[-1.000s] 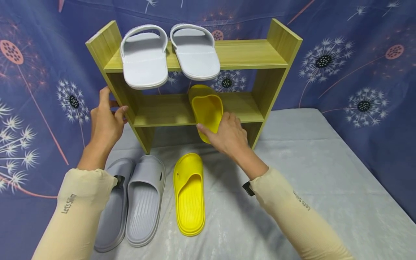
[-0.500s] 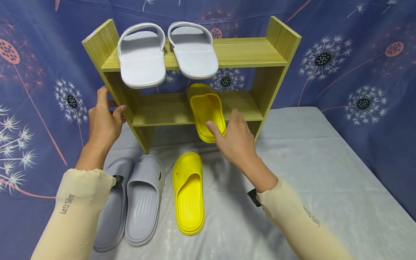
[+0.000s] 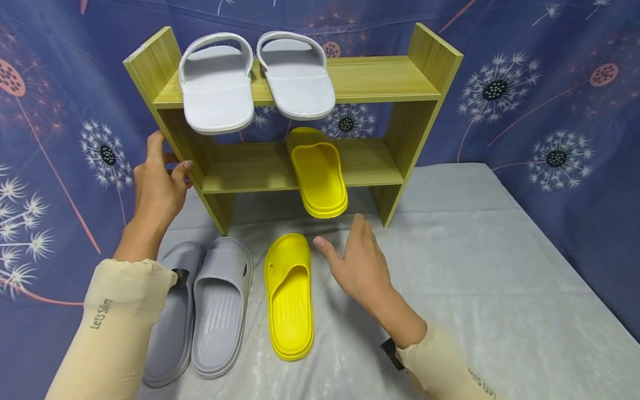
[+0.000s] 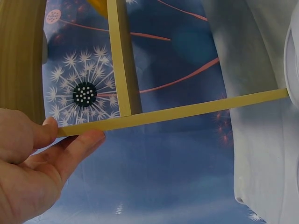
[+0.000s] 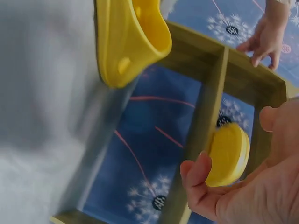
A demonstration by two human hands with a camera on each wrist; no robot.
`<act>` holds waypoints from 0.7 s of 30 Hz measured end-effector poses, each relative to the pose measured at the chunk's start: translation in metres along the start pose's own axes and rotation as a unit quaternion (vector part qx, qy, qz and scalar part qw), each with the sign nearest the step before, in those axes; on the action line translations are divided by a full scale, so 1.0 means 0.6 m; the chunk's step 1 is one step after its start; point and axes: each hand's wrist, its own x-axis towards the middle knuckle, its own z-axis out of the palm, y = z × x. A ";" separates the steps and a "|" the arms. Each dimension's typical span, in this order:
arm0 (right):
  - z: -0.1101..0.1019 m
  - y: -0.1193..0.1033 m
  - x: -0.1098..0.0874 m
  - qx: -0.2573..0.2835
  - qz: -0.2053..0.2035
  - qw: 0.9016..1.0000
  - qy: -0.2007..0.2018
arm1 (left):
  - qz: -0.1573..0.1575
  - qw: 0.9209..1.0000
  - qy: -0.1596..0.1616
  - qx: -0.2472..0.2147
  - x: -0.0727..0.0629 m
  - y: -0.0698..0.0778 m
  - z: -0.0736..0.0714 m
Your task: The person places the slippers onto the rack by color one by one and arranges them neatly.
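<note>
My left hand (image 3: 160,189) grips the left side panel of a small wooden shoe rack (image 3: 380,80); in the left wrist view the panel's edge (image 4: 154,118) lies between thumb and fingers. One yellow slipper (image 3: 321,180) sits on the middle shelf, toe to the back, its heel end overhanging the front edge. Below it on the grey cloth lies another yellow slipper (image 3: 290,311), also toe towards the rack. My right hand (image 3: 361,269) hovers to the right of that lower slipper, thumb spread from the fingers, holding nothing.
On the top shelf stand two white slippers, a left one (image 3: 218,103) and a right one (image 3: 302,94), both overhanging the front. Two grey slippers, one (image 3: 217,316) beside the other (image 3: 172,333), lie at the left near my sleeve. A patterned blue curtain (image 3: 525,105) hangs behind.
My right hand has let go of the yellow slipper on the middle shelf and moved down towards the lower one. The left hand has kept its hold on the rack.
</note>
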 end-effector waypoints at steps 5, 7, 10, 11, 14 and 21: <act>0.034 0.005 -0.028 -0.022 -0.006 1.000 -0.014 | 0.004 1.000 0.003 0.003 0.000 0.000 -0.001; 0.050 0.007 -0.040 -0.032 -0.011 0.999 -0.021 | 0.006 1.000 0.003 0.004 0.000 0.000 0.000; 0.074 0.010 -0.058 -0.038 -0.006 0.998 -0.048 | 0.007 1.000 0.003 0.003 0.000 0.000 0.001; 0.082 0.011 -0.063 -0.039 -0.005 0.998 -0.059 | 0.007 1.000 0.002 0.002 0.000 0.000 0.001; 0.099 0.014 -0.077 -0.036 0.001 0.996 -0.081 | 0.007 1.000 0.001 0.002 0.000 0.001 0.002; 0.125 0.016 -0.096 -0.026 0.005 0.993 -0.119 | 0.001 1.000 0.001 0.002 0.000 -0.001 0.002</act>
